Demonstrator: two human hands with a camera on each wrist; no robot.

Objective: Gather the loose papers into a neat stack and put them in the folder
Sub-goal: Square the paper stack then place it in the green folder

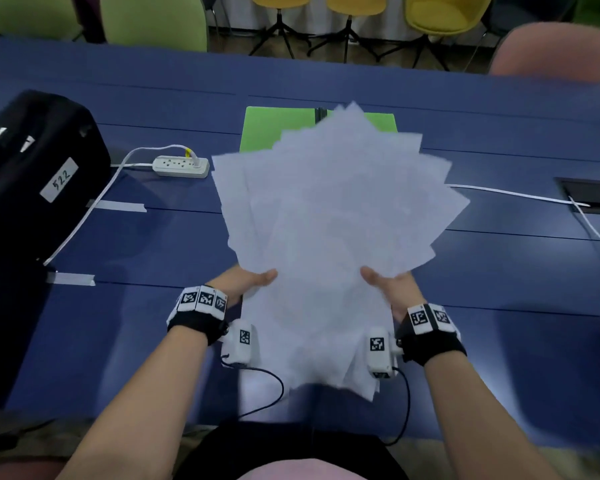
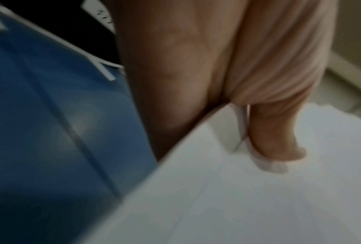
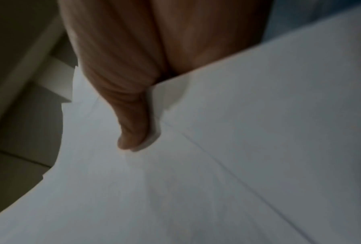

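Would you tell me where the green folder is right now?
In the head view, the green folder lies open on the blue table, beyond the fanned white papers, right of the power strip.

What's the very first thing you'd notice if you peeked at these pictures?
The big fan of white papers in the middle, corners sticking out every way, held up over the blue table. The left hand and right hand grip its sides, thumbs on top. Behind it lies a bright green folder, and a black case sits at the left.
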